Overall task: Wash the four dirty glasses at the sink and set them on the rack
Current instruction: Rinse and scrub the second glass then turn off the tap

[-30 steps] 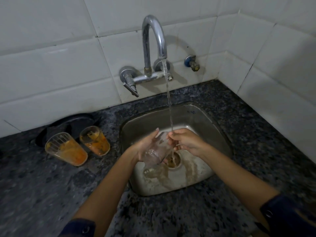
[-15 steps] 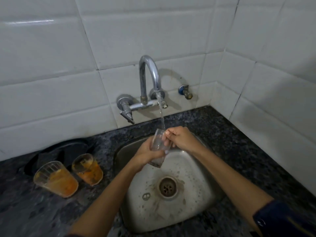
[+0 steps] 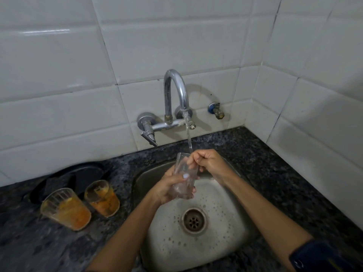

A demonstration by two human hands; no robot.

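You have lifted the glass upright beneath the tap's stream to fill it, left hand wrapped round its base over the sink, right hand's fingers scrubbing inside its rim.

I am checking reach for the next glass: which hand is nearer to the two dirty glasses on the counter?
Left. The left hand grips the clear glass over the sink, just right of the dirty glasses. The right hand is farther right, at the clear glass's rim.
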